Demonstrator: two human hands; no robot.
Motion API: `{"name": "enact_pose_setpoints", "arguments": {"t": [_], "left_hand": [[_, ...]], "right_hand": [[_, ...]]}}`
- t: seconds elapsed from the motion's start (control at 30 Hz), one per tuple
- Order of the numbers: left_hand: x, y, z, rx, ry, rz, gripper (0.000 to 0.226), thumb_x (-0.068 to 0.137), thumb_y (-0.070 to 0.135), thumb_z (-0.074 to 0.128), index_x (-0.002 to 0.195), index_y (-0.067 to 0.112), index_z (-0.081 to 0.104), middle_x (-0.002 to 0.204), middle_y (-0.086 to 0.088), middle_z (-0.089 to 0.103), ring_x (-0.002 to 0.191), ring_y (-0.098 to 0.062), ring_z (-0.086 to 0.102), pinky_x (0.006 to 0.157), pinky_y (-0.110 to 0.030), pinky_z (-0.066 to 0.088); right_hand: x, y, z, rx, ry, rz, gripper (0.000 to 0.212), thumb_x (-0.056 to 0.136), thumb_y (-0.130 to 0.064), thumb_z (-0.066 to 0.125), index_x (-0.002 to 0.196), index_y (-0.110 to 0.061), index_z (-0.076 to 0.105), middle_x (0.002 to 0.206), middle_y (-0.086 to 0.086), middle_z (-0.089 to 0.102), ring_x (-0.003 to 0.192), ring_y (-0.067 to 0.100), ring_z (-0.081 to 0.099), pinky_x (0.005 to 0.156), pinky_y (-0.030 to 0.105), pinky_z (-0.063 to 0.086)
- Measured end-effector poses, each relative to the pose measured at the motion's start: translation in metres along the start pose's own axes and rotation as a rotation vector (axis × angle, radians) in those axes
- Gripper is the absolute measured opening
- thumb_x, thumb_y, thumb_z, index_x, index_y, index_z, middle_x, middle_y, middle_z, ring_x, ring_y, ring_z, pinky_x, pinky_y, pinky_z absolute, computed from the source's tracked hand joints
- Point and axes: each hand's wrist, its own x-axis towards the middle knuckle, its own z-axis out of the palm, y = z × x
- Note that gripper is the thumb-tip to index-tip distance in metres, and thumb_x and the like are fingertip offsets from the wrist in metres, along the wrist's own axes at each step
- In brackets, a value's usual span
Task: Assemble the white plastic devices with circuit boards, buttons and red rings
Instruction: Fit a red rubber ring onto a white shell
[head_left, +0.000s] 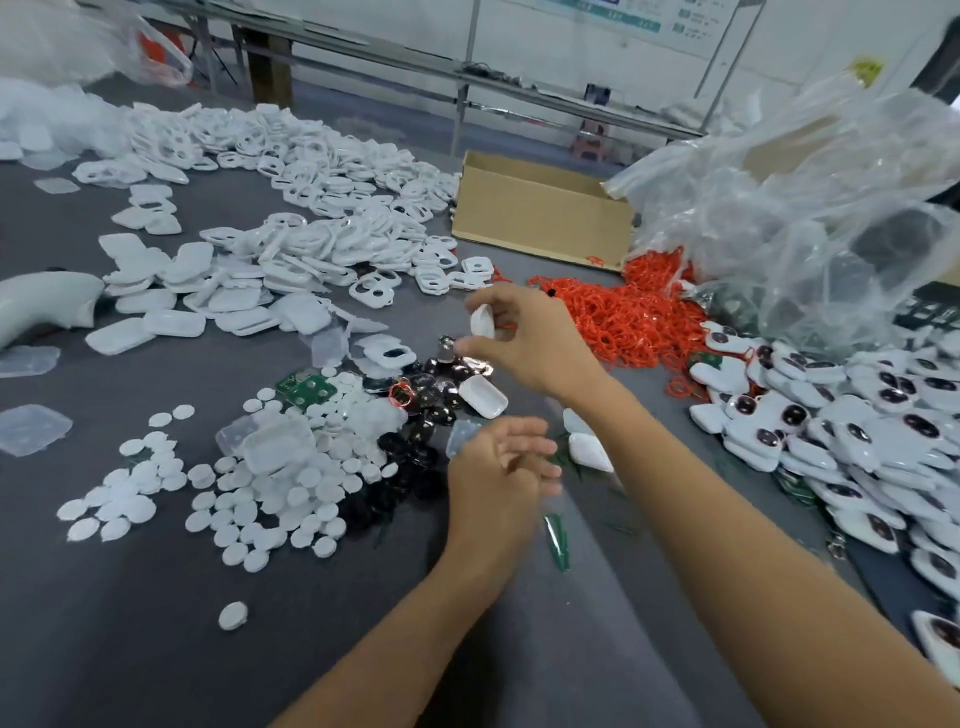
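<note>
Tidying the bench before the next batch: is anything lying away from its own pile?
Yes. One thin red plastic ring lies among the dark glossy pieces, left of the big red ring heap. One round white plastic disc sits alone on the grey table, apart from the disc pile.

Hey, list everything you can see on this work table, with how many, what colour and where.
Frame shells: large pile, white, far left and centre.
Solid covers: many, white, left middle.
Round buttons: many, white, near left.
Clear covers: several, transparent, left edge and among the buttons.
Dark lenses: cluster, black, centre.
Circuit board: at least one, green, beside the buttons.
Red rings: heap, red, right of centre.
Cardboard box: one, brown, far centre.
Plastic bags: two, clear, far right and far left.
Assembled devices: pile, white with dark windows, right edge.
Right hand: pinches one white shell near the lenses.
Left hand: blurred, near centre; grip unclear.
</note>
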Motion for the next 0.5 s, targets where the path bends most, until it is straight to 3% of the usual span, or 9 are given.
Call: {"name": "enact_pose_setpoints", "arguments": {"t": [0.1,0.2,0.33,0.43,0.5], "left_hand": [[0.000,0.000,-0.003,0.042,0.052,0.102,0.037,0.087,-0.001,0.062,0.116,0.018,0.053,0.107,0.001,0.064,0.077,-0.003,0.067,0.074,-0.030,0.058],[0.000,0.003,-0.001,0.039,-0.010,0.077,0.049,0.084,0.000,0.069,0.121,0.025,0.049,0.122,0.004,0.061,0.098,-0.003,0.066,0.090,-0.030,0.054],[-0.004,0.009,0.001,-0.167,-0.150,-0.069,0.037,0.088,-0.010,0.058,0.118,0.012,0.057,0.116,-0.015,0.067,0.097,-0.019,0.069,0.080,-0.033,0.059],[-0.002,0.011,-0.002,-0.151,-0.188,-0.084,0.028,0.093,-0.007,0.051,0.117,0.001,0.061,0.111,-0.017,0.070,0.103,-0.027,0.069,0.079,-0.030,0.059],[-0.003,0.010,-0.002,-0.111,-0.186,-0.058,0.022,0.096,0.000,0.052,0.114,0.000,0.064,0.106,-0.015,0.073,0.096,-0.021,0.070,0.075,-0.027,0.058]], "right_hand": [[-0.043,0.009,-0.020,0.191,0.123,0.117,0.032,0.074,-0.029,0.081,0.098,-0.010,0.070,0.084,0.001,0.070,0.074,0.011,0.060,0.071,0.026,0.049],[-0.081,0.017,-0.018,0.391,-0.009,0.240,0.023,0.086,-0.020,0.070,0.106,-0.011,0.067,0.086,0.006,0.072,0.072,0.010,0.061,0.067,0.027,0.048],[-0.108,0.023,-0.005,0.692,0.066,0.279,0.024,0.094,0.002,0.051,0.103,-0.014,0.067,0.080,-0.002,0.074,0.066,0.004,0.064,0.057,0.016,0.049],[-0.112,0.021,-0.005,0.650,0.123,0.246,0.031,0.090,0.008,0.053,0.095,-0.017,0.070,0.078,-0.006,0.073,0.068,0.003,0.065,0.059,0.015,0.048],[-0.111,0.022,-0.005,0.392,0.173,0.202,0.036,0.084,0.006,0.060,0.088,-0.027,0.072,0.084,-0.007,0.071,0.076,0.005,0.063,0.067,0.020,0.047]]}}
